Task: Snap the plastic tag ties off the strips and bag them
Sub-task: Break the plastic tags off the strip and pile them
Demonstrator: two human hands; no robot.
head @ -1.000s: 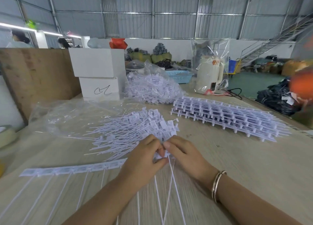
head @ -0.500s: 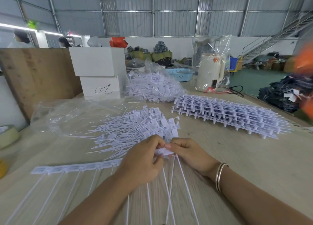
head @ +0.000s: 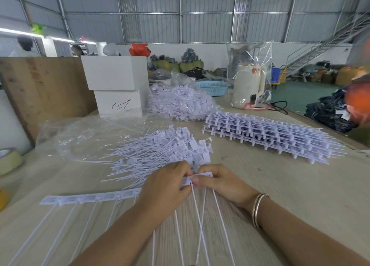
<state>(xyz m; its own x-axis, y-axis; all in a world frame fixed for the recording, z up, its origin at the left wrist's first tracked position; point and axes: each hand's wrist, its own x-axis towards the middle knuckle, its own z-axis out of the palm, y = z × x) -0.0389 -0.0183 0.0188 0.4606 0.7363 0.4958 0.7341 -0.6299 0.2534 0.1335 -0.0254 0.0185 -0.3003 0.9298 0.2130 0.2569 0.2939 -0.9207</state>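
1. I hold the strip (head: 90, 199) near the front edge of the worktop (head: 300, 195). To snap well, I think I must bend right at the joint, close to my fingers.
2. My left hand (head: 164, 187) pinches the strip's end. My right hand (head: 222, 182) pinches one tag tie (head: 202, 175).
3. Both hands meet, wrists low, knuckles up.
4. The loose pile (head: 160, 151) lies just behind my hands, half on the clear bag (head: 84, 139).

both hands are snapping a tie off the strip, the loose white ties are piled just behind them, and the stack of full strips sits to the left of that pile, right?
Not quite. The head view shows the stack of full white plastic strips to the right of the loose pile of white plastic tag ties, not the left. The rest holds.
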